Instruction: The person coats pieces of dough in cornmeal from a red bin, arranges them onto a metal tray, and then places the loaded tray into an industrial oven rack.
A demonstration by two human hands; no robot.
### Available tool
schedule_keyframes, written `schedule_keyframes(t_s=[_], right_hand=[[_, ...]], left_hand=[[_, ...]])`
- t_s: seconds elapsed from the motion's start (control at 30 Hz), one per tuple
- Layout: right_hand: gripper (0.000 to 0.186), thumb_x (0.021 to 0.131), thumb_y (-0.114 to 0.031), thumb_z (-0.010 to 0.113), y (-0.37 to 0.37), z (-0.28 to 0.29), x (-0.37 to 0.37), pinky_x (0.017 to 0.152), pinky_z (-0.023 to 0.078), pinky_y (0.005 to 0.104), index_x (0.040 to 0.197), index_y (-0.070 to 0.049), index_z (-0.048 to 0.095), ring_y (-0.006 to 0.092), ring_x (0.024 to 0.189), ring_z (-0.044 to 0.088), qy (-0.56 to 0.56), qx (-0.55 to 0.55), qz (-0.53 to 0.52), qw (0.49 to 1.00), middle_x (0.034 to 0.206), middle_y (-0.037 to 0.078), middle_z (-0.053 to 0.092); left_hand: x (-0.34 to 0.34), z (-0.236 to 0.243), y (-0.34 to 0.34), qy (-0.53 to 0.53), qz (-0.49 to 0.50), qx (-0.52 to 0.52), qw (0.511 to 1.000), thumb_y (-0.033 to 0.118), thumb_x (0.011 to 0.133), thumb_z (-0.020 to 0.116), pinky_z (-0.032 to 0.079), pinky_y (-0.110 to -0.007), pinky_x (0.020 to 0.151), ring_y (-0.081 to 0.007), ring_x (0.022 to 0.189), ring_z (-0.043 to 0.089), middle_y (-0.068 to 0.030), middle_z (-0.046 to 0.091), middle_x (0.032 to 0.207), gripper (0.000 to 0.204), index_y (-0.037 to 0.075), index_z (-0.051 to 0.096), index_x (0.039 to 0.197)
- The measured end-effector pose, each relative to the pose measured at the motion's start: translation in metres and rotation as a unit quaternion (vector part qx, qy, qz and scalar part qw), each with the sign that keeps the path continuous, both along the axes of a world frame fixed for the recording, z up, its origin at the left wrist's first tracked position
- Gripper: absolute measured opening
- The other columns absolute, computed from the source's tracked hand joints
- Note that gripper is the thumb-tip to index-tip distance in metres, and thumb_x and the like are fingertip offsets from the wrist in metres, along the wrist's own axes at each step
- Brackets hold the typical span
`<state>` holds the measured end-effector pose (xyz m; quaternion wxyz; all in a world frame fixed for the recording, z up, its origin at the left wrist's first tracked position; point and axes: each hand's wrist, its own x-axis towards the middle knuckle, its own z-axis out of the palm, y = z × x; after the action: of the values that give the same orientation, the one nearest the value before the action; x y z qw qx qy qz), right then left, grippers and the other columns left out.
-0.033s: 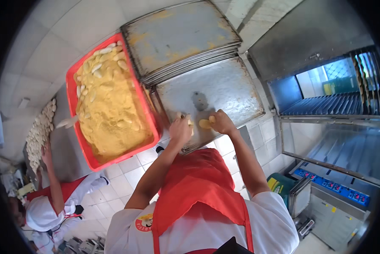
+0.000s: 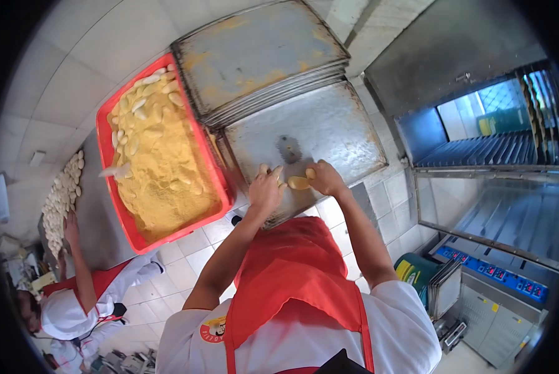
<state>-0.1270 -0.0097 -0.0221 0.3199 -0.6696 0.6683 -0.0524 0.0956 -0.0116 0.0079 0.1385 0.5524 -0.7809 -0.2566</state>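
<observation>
Over the near part of a bare metal baking tray [image 2: 348, 124], my two hands work close together. My left hand [image 2: 266, 192] is closed around pale dough pieces, which peek out past its fingertips. To its right, my right hand [image 2: 327, 179] pinches a small dough piece [image 2: 310, 173] between curled fingers. A flattened oval dough piece [image 2: 299, 183] sits between the hands, next to the right fingertips; whether it rests on the tray or is held, I cannot tell. A dark wet-looking patch [image 2: 289, 148] marks the tray just beyond.
Left of the tray stands a red tub [image 2: 130, 225] of yellow crumbs with dough pieces on top. Stacked trays [image 2: 261, 59] lie at the far side. An oven [image 2: 491, 212] with racks stands right. At far left a co-worker [image 2: 74, 305] reaches toward many dough pieces [image 2: 61, 199].
More of the dough in my left hand shows past its fingertips. The oval piece between my hands shows broader. Whitish motion over the tub's left rim has shifted inward.
</observation>
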Motion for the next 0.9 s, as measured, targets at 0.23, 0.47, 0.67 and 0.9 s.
schedule_keyframes(t_s=[0.23,0.47,0.67,0.9], right_hand=[[0.035,0.069,-0.017,0.071,-0.006,-0.001,-0.087,0.087,0.049,0.0438,0.101,-0.005,0.069,0.0378,0.095,0.06,-0.134,-0.053,-0.067,0.987,0.094,0.018,0.066],[0.023,0.08,-0.011,0.071,0.01,0.028,-0.112,0.071,0.049,0.033,0.099,-0.004,0.06,0.0179,0.075,0.061,-0.391,-0.082,-0.23,0.887,0.084,0.007,0.064],[0.022,0.084,-0.014,0.071,0.001,0.012,-0.169,0.065,0.048,0.0328,0.096,-0.003,0.055,0.0194,0.074,0.062,-0.269,-0.071,-0.245,0.929,0.08,0.01,0.064],[0.031,0.079,-0.015,0.072,0.008,-0.004,-0.166,0.079,0.053,0.0411,0.107,-0.004,0.068,0.0361,0.083,0.068,-0.061,-0.213,-0.228,0.948,0.09,0.017,0.07]], left_hand=[[-0.057,-0.01,-0.024,-0.076,-0.201,0.132,0.968,0.006,0.078,0.064,0.05,-0.043,0.086,-0.034,0.102,0.062,-0.0145,0.057,0.116,0.041,0.015,0.067,0.118],[-0.15,0.032,-0.032,0.397,-0.002,0.382,0.835,0.006,0.078,0.067,0.046,-0.039,0.1,-0.0343,0.121,0.054,-0.0263,0.045,0.139,0.076,0.008,0.037,0.148],[-0.151,0.002,-0.028,-0.051,-0.193,0.058,0.978,0.019,0.078,0.073,0.042,-0.045,0.099,-0.0365,0.115,0.052,-0.0151,0.058,0.116,0.043,0.006,0.061,0.117],[-0.188,0.007,-0.038,-0.095,-0.19,0.029,0.977,0.011,0.08,0.069,0.045,-0.042,0.095,-0.0344,0.113,0.053,-0.015,0.059,0.113,0.029,0.009,0.066,0.108]])
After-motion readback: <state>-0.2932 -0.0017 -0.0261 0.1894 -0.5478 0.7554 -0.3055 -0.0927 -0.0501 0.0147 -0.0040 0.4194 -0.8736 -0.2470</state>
